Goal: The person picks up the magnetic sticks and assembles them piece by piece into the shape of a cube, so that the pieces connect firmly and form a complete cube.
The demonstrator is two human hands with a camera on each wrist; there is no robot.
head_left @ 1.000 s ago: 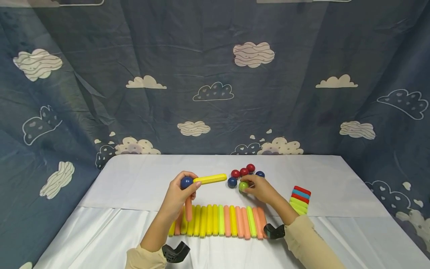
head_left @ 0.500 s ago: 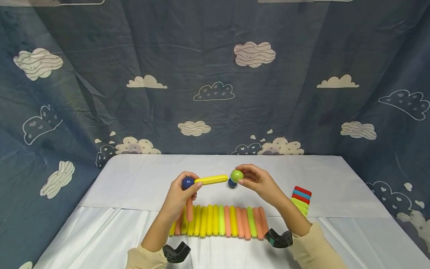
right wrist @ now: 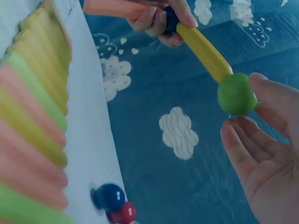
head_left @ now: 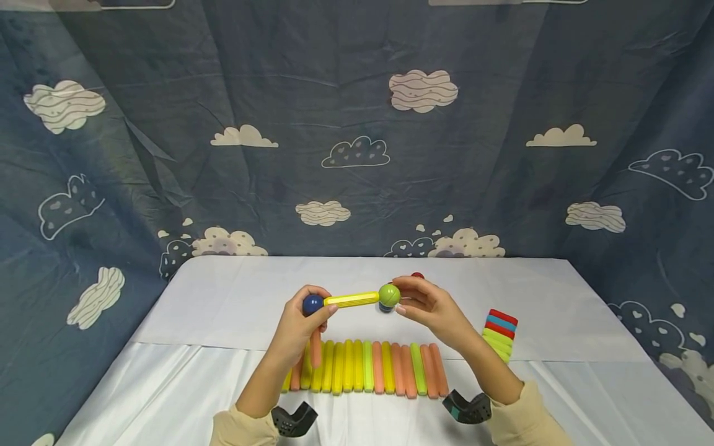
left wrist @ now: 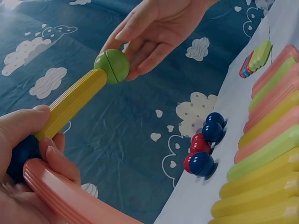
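sleeves (head_left: 245, 427): beige | wrist units (head_left: 471, 409): black, angular (teal patch (head_left: 454, 412), right one)

Curtained booth, perhaps a small studio, dark-blue cloud-print backdrop (head_left: 357, 189) on three sides, white-covered table (head_left: 223, 310)

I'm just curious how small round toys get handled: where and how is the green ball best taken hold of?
Probably by a light pinch across its widest part, coming from the person's right. The green ball is round, so opposite sides give the steadiest hold, and the yellow stick meets it on its left, leaving the far side better to reach.
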